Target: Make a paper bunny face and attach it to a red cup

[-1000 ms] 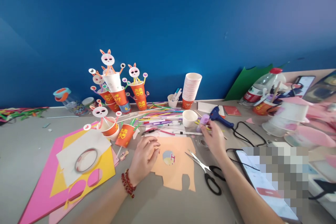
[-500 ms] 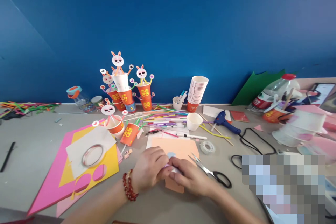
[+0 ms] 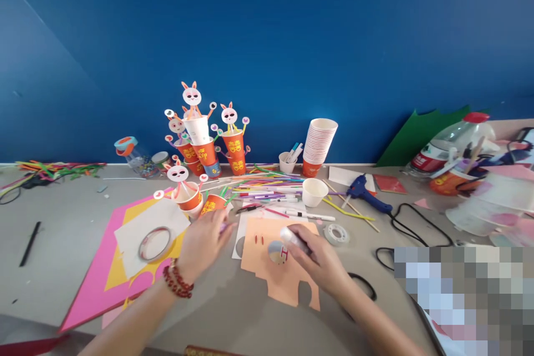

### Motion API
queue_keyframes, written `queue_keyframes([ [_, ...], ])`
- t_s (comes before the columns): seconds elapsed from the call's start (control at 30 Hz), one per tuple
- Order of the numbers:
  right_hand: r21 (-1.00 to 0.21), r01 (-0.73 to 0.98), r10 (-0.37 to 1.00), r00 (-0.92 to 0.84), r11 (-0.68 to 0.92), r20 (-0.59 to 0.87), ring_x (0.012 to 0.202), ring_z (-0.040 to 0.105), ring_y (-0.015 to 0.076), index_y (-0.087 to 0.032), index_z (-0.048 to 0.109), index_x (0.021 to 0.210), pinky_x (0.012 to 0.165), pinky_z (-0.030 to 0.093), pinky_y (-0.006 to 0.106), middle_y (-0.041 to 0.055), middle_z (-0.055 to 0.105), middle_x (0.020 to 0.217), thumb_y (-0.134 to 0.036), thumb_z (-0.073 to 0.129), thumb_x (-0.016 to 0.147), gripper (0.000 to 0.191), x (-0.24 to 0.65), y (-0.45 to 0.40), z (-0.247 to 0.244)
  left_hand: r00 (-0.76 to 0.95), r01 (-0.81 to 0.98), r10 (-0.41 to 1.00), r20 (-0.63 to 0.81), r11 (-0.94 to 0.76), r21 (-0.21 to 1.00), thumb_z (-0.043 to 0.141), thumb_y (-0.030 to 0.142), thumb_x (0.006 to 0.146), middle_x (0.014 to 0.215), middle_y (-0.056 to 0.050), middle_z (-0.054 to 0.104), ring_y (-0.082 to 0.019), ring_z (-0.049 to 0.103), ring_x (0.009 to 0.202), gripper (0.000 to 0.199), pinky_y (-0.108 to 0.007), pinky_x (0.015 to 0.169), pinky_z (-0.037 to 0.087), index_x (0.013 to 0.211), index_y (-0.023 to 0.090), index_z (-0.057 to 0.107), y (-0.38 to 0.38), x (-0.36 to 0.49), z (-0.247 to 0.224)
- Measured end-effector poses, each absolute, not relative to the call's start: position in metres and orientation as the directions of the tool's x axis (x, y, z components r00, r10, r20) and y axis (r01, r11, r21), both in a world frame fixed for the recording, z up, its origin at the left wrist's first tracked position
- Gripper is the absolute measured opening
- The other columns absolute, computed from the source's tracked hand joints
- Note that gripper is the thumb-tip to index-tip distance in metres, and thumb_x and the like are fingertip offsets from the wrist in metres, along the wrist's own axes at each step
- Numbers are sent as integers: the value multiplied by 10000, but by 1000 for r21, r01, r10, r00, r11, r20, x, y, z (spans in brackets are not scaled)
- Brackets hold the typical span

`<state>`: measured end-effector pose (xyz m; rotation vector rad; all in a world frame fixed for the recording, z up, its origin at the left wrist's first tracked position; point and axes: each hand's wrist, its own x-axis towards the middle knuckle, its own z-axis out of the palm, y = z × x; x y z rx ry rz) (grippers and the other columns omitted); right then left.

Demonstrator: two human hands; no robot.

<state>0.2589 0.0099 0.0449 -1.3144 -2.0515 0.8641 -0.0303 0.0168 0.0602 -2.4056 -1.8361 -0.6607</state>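
My right hand [image 3: 315,256] grips a glue stick [image 3: 290,236], its white end pointing left above the peach paper [image 3: 254,258]. Near the paper's left edge is my left hand [image 3: 205,245], its fingers pinched on a small purple cap [image 3: 223,227] that is mostly hidden. A round bluish-grey patch [image 3: 275,251] with a red mark beside it shows on the peach paper; I cannot tell whether it is a disc or a hole. The scissors' black handle [image 3: 362,285] shows partly from behind my right forearm. Behind my left hand leans a red paper cup [image 3: 213,204].
Rabbit-faced cups [image 3: 187,196] stand at the back left, beside pink and yellow sheets [image 3: 94,278] with a tape roll [image 3: 155,243]. Straws and pens lie across the middle. A cup stack [image 3: 320,144], blue glue gun [image 3: 367,194] with cord and tape dispenser ring [image 3: 336,235] are to the right.
My hands, together before, are now apart. The left has moved left with the purple cap; the right keeps the glue stick over the peach paper. More of the paper shows.
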Motion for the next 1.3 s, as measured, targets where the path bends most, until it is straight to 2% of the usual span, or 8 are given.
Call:
queue_keyframes([
  [0.13, -801, 516, 917, -388, 302, 96, 797, 640, 200, -235, 554, 1177, 693, 450, 277, 40, 701, 965, -378, 518, 927, 290, 257, 8, 43, 335, 936, 886, 321, -353, -3, 546, 242, 900, 960, -104, 654, -295, 624, 903, 69, -381, 740, 472, 927, 199, 592, 28, -14, 33],
  [0.37, -906, 339, 933, -334, 253, 135, 841, 653, 198, -208, 530, 1030, 703, 486, 274, 49, 678, 954, -287, 531, 897, 155, 264, 15, 37, 349, 931, 884, 310, -364, -12, 597, 210, 863, 1023, -121, 647, -313, 600, 953, 149, -416, 797, 471, 1007, 191, 631, 33, -15, 23],
  [0.47, -942, 227, 937, -304, 247, 173, 955, 659, 218, -201, 549, 1066, 812, 510, 308, 82, 668, 1061, -278, 534, 892, 191, 266, 19, 33, 364, 915, 872, 326, -401, 51, 569, 283, 907, 1139, -126, 616, -322, 550, 1073, 196, -446, 885, 445, 1074, 189, 609, 27, -10, 32],
  [0.57, -960, 177, 956, -235, 219, 174, 961, 663, 231, -193, 566, 1071, 841, 522, 338, 95, 667, 1070, -301, 563, 876, 222, 265, 22, 27, 459, 822, 846, 271, -521, 232, 524, 353, 944, 1103, -86, 610, -272, 546, 1044, 221, -415, 896, 445, 1086, 198, 590, 19, 11, 37],
  [0.67, -968, 147, 968, -179, 205, 177, 954, 661, 236, -195, 580, 1051, 829, 530, 339, 100, 674, 1055, -337, 607, 852, 246, 264, 25, 23, 569, 727, 810, 142, -576, 373, 644, 461, 854, 1120, -78, 587, -256, 537, 1030, 381, -390, 885, 455, 1123, 199, 582, 15, 37, 33],
  [0.87, -973, 101, 970, -147, 207, 191, 928, 665, 234, -215, 597, 1052, 791, 535, 334, 109, 685, 1074, -358, 614, 849, 248, 264, 28, 24, 492, 799, 868, 66, -480, 361, 722, 398, 773, 1029, -69, 570, -272, 510, 1008, 319, -422, 891, 418, 966, 181, 589, 21, 61, 23],
  [1.2, -976, 132, 984, -55, 173, 167, 671, 576, 164, -200, 562, 1062, 527, 442, 249, 44, 632, 873, -316, 600, 830, 262, 264, 25, 26, 481, 706, 853, 201, -513, 488, 552, 109, 810, 865, -10, 603, -191, 554, 844, 110, -349, 781, 422, 856, 195, 503, 19, 62, 15],
  [1.3, -984, 96, 988, -7, 153, 153, 566, 483, 125, -215, 521, 933, 472, 374, 228, -19, 541, 740, -292, 616, 798, 182, 265, 24, 24, 520, 603, 773, 364, -634, 484, 493, 90, 857, 883, -13, 618, -170, 555, 859, 112, -333, 812, 426, 837, 200, 499, 13, 57, 25],
])
